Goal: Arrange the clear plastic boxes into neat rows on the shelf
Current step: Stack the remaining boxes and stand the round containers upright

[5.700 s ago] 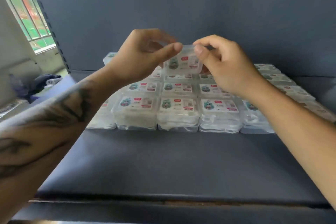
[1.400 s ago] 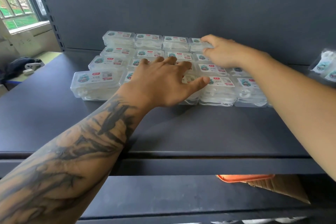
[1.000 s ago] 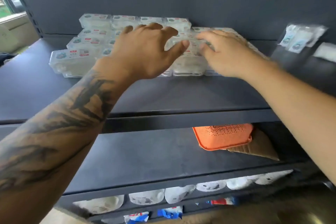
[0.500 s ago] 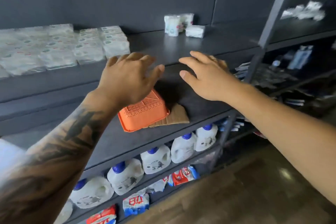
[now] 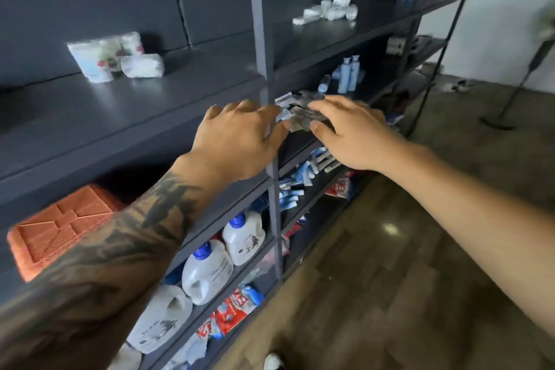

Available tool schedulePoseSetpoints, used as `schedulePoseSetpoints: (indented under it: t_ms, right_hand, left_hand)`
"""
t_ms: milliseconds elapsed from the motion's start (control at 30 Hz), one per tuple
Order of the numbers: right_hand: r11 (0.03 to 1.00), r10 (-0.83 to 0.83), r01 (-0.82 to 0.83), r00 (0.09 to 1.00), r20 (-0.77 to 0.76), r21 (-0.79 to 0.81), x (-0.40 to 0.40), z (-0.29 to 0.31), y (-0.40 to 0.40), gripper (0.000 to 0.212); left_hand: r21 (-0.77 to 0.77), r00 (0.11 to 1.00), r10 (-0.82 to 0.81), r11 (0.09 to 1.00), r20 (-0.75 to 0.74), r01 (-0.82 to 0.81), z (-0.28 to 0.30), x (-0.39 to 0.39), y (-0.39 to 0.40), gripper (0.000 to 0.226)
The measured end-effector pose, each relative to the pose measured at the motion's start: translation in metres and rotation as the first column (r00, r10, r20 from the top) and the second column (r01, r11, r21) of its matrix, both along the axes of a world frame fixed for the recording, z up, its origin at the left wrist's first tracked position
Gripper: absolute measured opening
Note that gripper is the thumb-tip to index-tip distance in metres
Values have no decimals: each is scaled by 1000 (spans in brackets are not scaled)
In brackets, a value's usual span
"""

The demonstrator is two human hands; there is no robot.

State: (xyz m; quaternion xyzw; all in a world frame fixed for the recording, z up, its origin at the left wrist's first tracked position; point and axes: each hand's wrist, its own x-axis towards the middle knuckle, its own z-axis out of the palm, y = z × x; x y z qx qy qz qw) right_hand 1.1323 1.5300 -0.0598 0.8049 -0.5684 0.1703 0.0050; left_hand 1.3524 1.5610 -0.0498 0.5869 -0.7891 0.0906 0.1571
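No clear plastic boxes show in the head view; the frame has swung past them along the dark shelf (image 5: 126,117). My left hand (image 5: 240,132) hovers with fingers spread and straight, holding nothing, in front of the shelf's upright post (image 5: 264,69). My right hand (image 5: 351,132) is just to its right, fingers also straight and empty. Between and behind the fingertips lie small silvery packets (image 5: 300,111) on a lower shelf; whether a hand touches them I cannot tell.
White soft packs (image 5: 117,57) stand at the back of the shelf on the left. An orange basket (image 5: 60,228) sits one level down, with white jugs (image 5: 210,267) below it. Blue bottles (image 5: 348,72) and more white packs (image 5: 330,10) fill the bay on the right.
The view has swung right, away from the rows of clear boxes. Both hands left the boxes and moved right with it, still empty and spread.
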Motion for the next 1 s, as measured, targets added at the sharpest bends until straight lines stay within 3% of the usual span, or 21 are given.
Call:
schedulePoseSetpoints:
  t_ms: [233, 533, 1000]
  right_hand:
    - [984, -172, 174, 984, -53, 33, -93, 2, -80, 52]
    - [957, -285, 286, 958, -38, 43, -153, 24, -233, 52]
    - [935, -355, 355, 934, 28, 2, -235, 19, -381, 52]
  left_hand:
    - [22, 986, -164, 986, -32, 165, -2, -97, -134, 51]
    - [9, 974, -211, 977, -78, 212, 10, -166, -314, 51]
    - [33, 951, -242, 967, -192, 253, 25, -268, -466, 48]
